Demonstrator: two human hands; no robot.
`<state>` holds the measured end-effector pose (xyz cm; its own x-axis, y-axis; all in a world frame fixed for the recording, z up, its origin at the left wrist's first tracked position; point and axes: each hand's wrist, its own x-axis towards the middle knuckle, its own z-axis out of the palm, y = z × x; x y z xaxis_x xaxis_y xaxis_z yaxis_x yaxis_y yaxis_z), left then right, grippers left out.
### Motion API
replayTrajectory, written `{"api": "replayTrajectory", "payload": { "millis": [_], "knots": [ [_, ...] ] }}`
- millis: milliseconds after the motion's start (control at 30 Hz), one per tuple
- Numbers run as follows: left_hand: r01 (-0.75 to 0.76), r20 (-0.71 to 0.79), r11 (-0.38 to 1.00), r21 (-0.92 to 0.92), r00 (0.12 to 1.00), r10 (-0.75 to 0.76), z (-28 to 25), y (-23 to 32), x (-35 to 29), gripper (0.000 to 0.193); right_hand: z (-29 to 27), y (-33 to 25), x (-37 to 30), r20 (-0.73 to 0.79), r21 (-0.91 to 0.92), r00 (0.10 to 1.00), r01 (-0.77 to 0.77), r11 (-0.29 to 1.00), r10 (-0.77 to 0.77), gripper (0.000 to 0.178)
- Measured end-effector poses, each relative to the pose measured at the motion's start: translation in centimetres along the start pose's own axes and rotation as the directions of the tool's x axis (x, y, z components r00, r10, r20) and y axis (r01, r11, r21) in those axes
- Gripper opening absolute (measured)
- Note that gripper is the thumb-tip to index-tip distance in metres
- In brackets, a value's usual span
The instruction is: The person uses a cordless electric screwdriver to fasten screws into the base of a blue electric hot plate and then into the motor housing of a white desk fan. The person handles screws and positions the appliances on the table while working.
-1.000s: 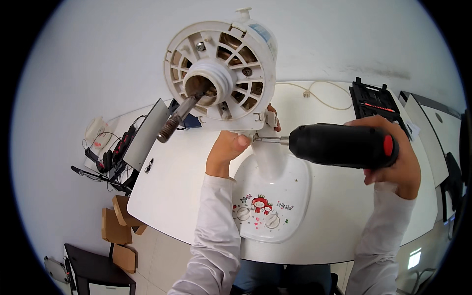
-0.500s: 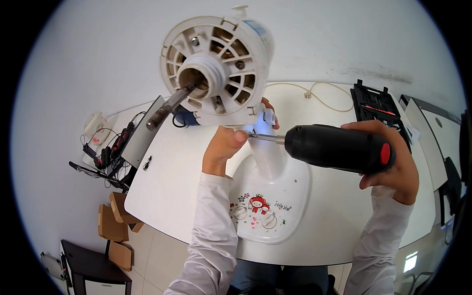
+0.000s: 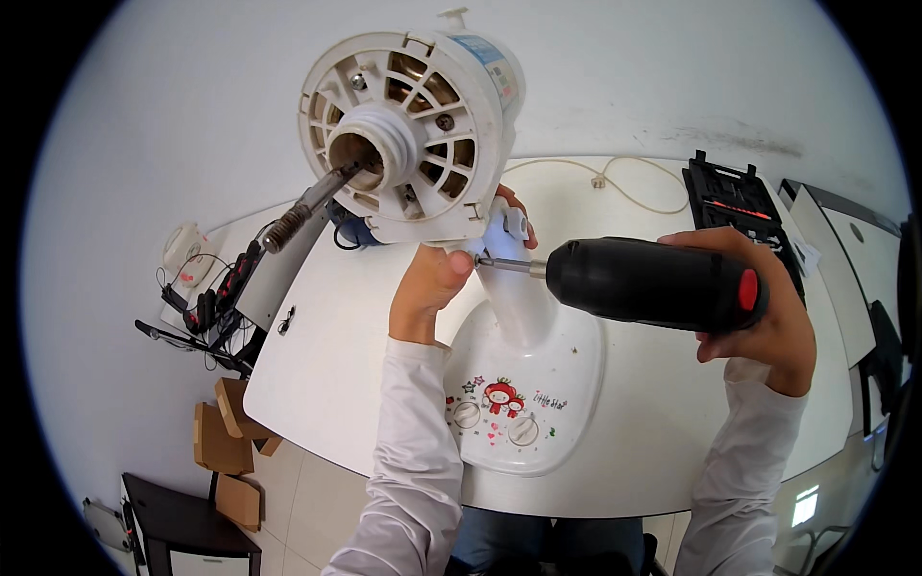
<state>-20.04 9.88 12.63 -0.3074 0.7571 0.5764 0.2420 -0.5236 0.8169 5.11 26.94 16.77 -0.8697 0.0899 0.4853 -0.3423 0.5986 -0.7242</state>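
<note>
Standing on the white table (image 3: 663,422), near its front edge, is a white fan (image 3: 423,134) with its motor housing tilted up toward the camera. The metal shaft (image 3: 307,206) points out of the housing toward the left. The base of the fan (image 3: 538,403) is flat, with a small cartoon picture and two round knobs on it, and it lies between the two forearms.

The left hand (image 3: 427,288) holds the neck of the fan just under the housing. Its fingers are closed around the neck, with the fingertips showing on the far side. The right hand (image 3: 759,307) grips a black electric screwdriver (image 3: 653,283) with a red button at its back end, and its fingers are wrapped tightly on the body. The tool lies almost level, and its metal bit touches the neck of the fan just beside the left thumb.

At the far right corner of the table lies an open black tool case (image 3: 735,206). A pale cord (image 3: 615,182) curls along the far edge. On the floor to the left of the table are some cardboard boxes (image 3: 226,442) and a tangle of cables (image 3: 202,298).
</note>
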Motion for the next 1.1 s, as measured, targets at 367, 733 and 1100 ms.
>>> {"api": "replayTrajectory", "payload": {
  "millis": [367,733,1100],
  "knots": [
    [0.007,0.021,0.999,0.051,1.0,-0.009,0.0,-0.3,0.2,0.094,-0.2,0.0,0.0,-0.007,-0.001,1.0,0.017,1.0,-0.017,0.076],
    [0.026,0.051,0.998,0.054,0.998,-0.029,-0.3,0.0,0.0,0.098,-0.5,-1.2,0.2,0.022,-0.108,0.997,0.081,0.991,-0.079,0.075],
    [0.053,0.014,0.998,0.023,0.998,-0.054,-0.1,-0.8,0.1,0.097,-2.0,-1.7,-1.2,-0.028,0.026,0.991,-0.133,0.991,0.133,0.076]
  ]
}}
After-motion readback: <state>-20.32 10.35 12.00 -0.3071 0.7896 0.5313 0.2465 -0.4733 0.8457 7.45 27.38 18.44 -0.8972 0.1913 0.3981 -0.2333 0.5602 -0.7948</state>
